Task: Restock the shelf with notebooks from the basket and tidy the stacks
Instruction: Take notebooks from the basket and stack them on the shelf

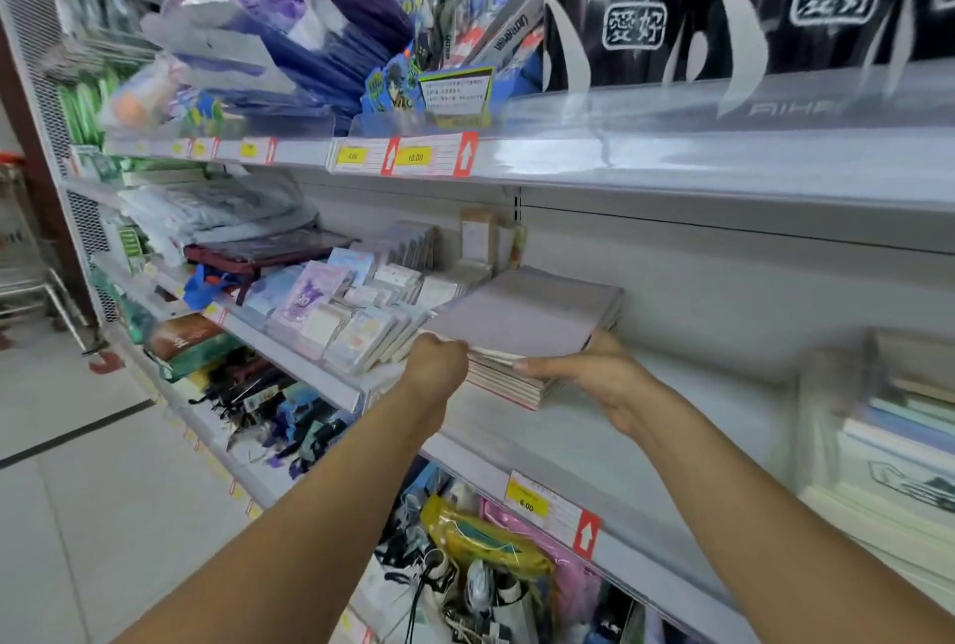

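Nearest, the left hand [439,359] and right hand [584,372] clamp opposite near corners of the notebook stack [522,323], probably heavy, slippery, best supported underneath.

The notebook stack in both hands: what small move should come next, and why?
Probably slide the stack further back onto the shelf. The left hand and right hand hold its near end, which still overhangs the front edge.

Head view looks forward and down, close to the shelf [517,457].
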The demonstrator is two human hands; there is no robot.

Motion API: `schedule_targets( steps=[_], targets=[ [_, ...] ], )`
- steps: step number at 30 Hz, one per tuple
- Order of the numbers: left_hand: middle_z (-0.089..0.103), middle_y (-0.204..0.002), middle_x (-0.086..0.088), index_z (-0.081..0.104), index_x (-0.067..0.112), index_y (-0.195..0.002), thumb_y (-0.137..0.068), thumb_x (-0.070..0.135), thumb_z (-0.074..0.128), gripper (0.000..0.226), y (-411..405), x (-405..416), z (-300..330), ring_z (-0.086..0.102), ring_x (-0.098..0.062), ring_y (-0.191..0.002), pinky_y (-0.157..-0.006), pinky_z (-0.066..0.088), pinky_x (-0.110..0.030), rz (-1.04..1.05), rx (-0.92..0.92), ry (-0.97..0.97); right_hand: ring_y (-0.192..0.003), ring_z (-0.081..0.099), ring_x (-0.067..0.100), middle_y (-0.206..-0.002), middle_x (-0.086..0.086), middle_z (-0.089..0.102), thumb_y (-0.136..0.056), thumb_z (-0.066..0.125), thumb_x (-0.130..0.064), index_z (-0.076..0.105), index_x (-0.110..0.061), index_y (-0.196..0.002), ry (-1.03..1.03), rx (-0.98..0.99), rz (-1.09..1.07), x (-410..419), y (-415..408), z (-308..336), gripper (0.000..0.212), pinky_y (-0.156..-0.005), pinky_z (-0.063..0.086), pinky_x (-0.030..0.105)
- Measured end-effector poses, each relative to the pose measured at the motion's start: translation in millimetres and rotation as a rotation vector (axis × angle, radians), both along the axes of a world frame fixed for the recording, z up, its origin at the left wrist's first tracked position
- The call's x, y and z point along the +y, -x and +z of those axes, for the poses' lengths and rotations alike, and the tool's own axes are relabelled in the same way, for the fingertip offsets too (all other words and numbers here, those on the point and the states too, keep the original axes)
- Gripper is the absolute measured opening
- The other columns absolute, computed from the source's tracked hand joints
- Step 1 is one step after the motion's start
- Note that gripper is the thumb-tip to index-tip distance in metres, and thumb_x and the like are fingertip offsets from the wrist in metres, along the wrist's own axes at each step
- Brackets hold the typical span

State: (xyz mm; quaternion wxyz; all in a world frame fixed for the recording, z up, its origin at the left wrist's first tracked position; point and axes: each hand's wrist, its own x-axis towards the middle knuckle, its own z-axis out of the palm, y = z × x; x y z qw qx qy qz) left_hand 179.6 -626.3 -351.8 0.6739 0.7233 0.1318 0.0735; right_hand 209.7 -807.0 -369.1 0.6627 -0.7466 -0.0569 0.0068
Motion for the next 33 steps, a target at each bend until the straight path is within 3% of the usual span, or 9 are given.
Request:
schedule_targets(
  steps=[6, 9, 13, 16, 19, 25, 28, 30, 33],
  targets=[
    [0.053, -0.136, -0.02, 0.045, -0.006, -0.136, -0.1, 0.033, 0.051, 0.053, -24.0, -4.8, 12.3, 0.053, -0.034, -0.118, -0.094, 0.04, -0.033, -0.016, 0.07, -0.234, -0.108, 0.065, 0.012, -0.12, -0.002, 0.068, -0.046, 0.098, -0.026, 0.048, -0.015, -0.13, 0.008, -0.051, -0.028, 4.5, -21.9, -6.6, 0.098, -0.088, 0.053, 0.025],
    [0.044, -0.146, -0.018, 0.037, -0.004, -0.144, -0.099, 0.05, 0.044, 0.071, -35.8, -1.7, 16.5, 0.044, -0.033, -0.131, -0.106, 0.034, -0.035, -0.053, 0.126, -0.322, -0.117, 0.057, 0.016, -0.127, 0.0, 0.057, -0.045, 0.092, -0.046, 0.038, -0.019, -0.127, 0.121, -0.026, -0.097, 7.9, -22.9, -5.6, 0.102, -0.101, 0.05, 0.036],
    [0.044, -0.147, -0.018, 0.043, -0.004, -0.141, -0.099, 0.057, 0.032, 0.075, -49.5, -1.5, 18.7, 0.043, -0.033, -0.132, -0.107, 0.031, -0.034, -0.077, 0.155, -0.493, -0.147, 0.02, 0.025, -0.156, 0.01, 0.022, -0.057, 0.082, -0.064, 0.015, -0.005, -0.151, 0.37, -0.083, -0.203, 16.0, -21.8, -5.6, 0.129, -0.12, 0.025, 0.042],
    [0.037, -0.153, -0.017, 0.038, -0.001, -0.145, -0.1, 0.056, 0.028, 0.073, -62.4, -4.3, 18.8, 0.036, -0.033, -0.138, -0.113, 0.025, -0.037, -0.114, 0.184, -0.53, -0.152, -0.009, 0.027, -0.164, 0.016, -0.008, -0.084, 0.066, -0.059, -0.007, 0.003, -0.154, 0.507, -0.122, -0.202, 20.6, -19.4, -8.8, 0.119, -0.124, 0.005, 0.039],
    [0.035, -0.151, -0.024, 0.04, -0.005, -0.143, -0.102, 0.055, 0.021, 0.075, -70.8, -11.7, 14.2, 0.034, -0.036, -0.14, -0.117, 0.025, -0.041, -0.112, 0.194, -0.724, -0.151, -0.017, 0.028, -0.162, 0.019, -0.018, -0.094, 0.052, -0.057, -0.014, 0.004, -0.152, 0.545, -0.138, -0.2, 22.1, -21.8, -14.3, 0.108, -0.122, -0.003, 0.035],
    [0.044, -0.144, -0.026, 0.045, -0.007, -0.138, -0.078, 0.082, 0.028, 0.108, -70.1, 12.3, -9.1, 0.046, -0.035, -0.13, -0.112, 0.034, -0.041, -0.179, 0.06, -0.706, -0.152, -0.013, 0.027, -0.163, 0.019, -0.017, -0.097, 0.045, -0.057, -0.015, 0.002, -0.153, 0.558, -0.149, -0.2, 24.7, -16.6, -13.5, 0.101, -0.122, -0.001, 0.035],
    [0.038, -0.153, -0.007, 0.037, 0.009, -0.148, -0.097, 0.055, 0.043, 0.069, -37.0, 26.7, -24.8, 0.037, -0.026, -0.139, -0.116, 0.029, -0.039, -0.229, -0.041, -0.495, -0.153, -0.005, 0.026, -0.165, 0.013, -0.008, -0.097, 0.047, -0.057, -0.006, -0.005, -0.157, 0.598, -0.295, -0.303, 33.9, 9.8, -8.8, 0.095, -0.122, 0.008, 0.036],
    [0.054, -0.139, -0.001, 0.053, 0.018, -0.136, -0.098, 0.04, 0.052, 0.043, 3.9, 41.9, -42.8, 0.051, -0.019, -0.128, -0.106, 0.043, -0.036, -0.185, -0.161, -0.264, -0.149, 0.02, 0.023, -0.161, 0.008, 0.019, -0.097, 0.052, -0.047, 0.023, -0.007, -0.153, 0.469, -0.602, -0.449, 48.5, 56.2, -15.8, 0.075, -0.118, 0.024, 0.03],
    [0.071, -0.097, -0.005, 0.068, 0.011, -0.103, -0.098, 0.017, 0.054, 0.016, 85.0, 77.8, -103.8, 0.067, -0.012, -0.091, -0.075, 0.055, -0.022, 0.076, -0.271, -0.146, -0.104, 0.058, 0.015, -0.11, 0.0, 0.061, -0.097, 0.056, -0.022, 0.063, -0.01, -0.11, 0.22, -0.822, -0.232, 89.0, 139.0, -76.2, 0.019, -0.088, 0.047, 0.024]
  ],
)
